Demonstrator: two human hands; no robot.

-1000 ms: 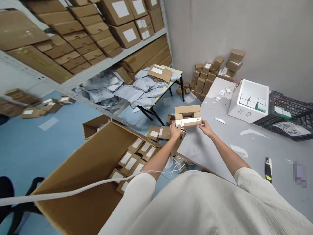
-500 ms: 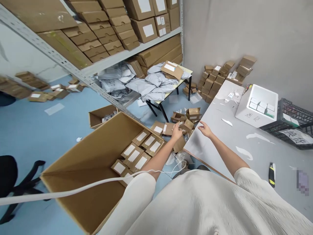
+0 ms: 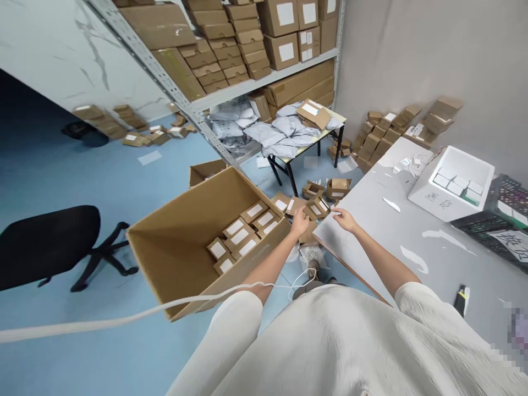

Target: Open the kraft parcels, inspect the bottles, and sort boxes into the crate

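Observation:
My left hand (image 3: 300, 222) is held out in front of me, its fingers curled at the near left side of a small brown cardboard box (image 3: 317, 208) with a white label. The box seems to be in its grip, though more boxes behind it blur the outline. Just right of that box, over the corner of the grey table (image 3: 358, 206), my right hand (image 3: 345, 219) has thumb and fingertips pinched together. A small pale bit shows at those fingertips, too small to name.
A big open carton (image 3: 173, 242) with several labelled small boxes stands at left. A white cable (image 3: 136, 314) crosses before me. On the table are a white foam box (image 3: 449, 190), a black crate (image 3: 495, 212) and a utility knife (image 3: 461, 300). An office chair (image 3: 53, 242) stands left.
My view has swung left, so the shelf, carton and table shift rightward and more of the chair shows. Both hands keep nearly the same place before me, with the small box still between them.

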